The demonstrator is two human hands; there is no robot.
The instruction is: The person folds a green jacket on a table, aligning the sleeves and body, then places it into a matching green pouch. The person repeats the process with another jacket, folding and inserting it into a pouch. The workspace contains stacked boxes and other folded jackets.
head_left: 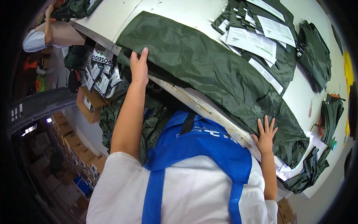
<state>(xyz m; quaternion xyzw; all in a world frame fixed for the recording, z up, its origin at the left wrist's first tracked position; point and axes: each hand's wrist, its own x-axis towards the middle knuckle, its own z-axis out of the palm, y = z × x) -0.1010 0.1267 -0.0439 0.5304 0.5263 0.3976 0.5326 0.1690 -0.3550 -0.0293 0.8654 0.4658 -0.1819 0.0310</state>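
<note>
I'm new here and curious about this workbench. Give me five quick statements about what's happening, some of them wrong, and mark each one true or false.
1. The left hand and right hand both touch the long dark green fabric. True.
2. The right hand is clenched into a fist. False: its fingers are spread out on the fabric.
3. The person wears a blue apron over a white shirt. True.
4. The printed white sheets are all on the floor. False: they lie among other green pieces on the table.
5. A cardboard box is left of the left forearm. True.
</note>
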